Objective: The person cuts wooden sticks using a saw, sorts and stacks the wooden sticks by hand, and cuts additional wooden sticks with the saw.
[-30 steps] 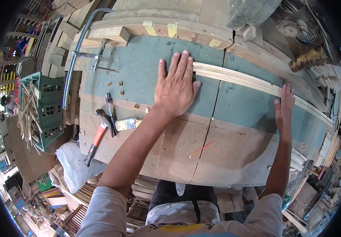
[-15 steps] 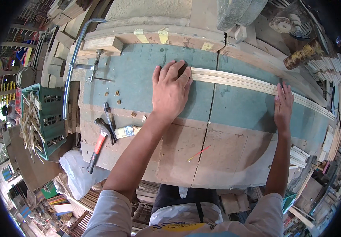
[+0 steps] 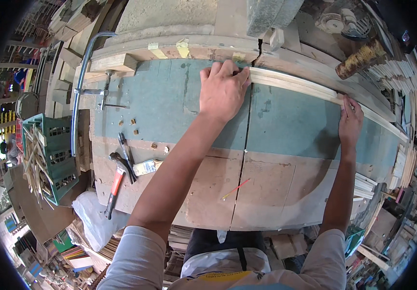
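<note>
Left hand [image 3: 224, 90] curled, gripping left end of wooden strips [image 3: 295, 84]; right hand [image 3: 351, 120] pinches them nearer other end. Strips lie across desk [image 3: 290, 128], just beside wooden rail [image 3: 310, 62].

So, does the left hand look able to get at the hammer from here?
Probably yes, if the left hand leaves the wooden strips: the hammer lies left of the forearm, its handle uncovered, with nothing apparently blocking the way.

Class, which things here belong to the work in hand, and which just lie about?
In use: wooden strips; left hand at their left end; right hand farther along.
Seemingly lying about: hammer; brush; thin red stick; plastic bag.
</note>
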### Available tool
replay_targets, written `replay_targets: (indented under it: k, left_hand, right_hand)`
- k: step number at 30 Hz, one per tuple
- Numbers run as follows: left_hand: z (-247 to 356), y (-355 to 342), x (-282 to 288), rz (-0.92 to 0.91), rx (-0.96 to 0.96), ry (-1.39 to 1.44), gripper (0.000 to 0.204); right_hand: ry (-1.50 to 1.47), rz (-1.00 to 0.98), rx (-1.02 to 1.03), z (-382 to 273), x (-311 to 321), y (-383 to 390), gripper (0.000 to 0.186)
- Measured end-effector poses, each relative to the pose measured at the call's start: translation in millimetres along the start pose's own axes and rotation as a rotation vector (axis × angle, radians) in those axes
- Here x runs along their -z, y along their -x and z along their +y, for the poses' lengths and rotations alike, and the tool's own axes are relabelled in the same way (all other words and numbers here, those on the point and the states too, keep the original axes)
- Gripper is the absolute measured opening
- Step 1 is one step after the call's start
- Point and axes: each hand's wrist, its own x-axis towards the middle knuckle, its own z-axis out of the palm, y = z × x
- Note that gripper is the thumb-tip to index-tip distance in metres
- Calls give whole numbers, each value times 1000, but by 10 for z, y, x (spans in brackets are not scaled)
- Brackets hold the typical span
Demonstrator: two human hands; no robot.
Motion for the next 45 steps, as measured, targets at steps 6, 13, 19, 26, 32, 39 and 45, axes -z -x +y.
replay_targets:
  k: [6, 13, 19, 26, 32, 39, 45]
  left_hand:
    - [43, -75, -29, -25, 5, -18, 23]
    - [48, -123, -99, 79, -77, -25, 30]
    - [71, -112, -103, 78, -143, -105, 31]
    - [113, -160, -56, 8, -186, -189, 30]
    - [409, -215, 99, -74, -105, -155, 31]
    - [1901, -807, 17, 74, 33, 900, 56]
    - [1928, -1081, -50, -78, 165, 1021, 47]
  right_hand:
    - [-5, 10, -72, 62, -75, -23, 37]
    - [-17, 29, -121, 51, -122, -23, 34]
    - [102, -82, -196, -103, -149, -51, 38]
    - [-24, 65, -9, -1105, -23, -14, 53]
    - [-190, 86, -174, -1334, -95, -124, 52]
    - [-276, 69, -111, -1337, -179, -28, 64]
    - [-247, 3, -176, -1258, -190, -42, 70]
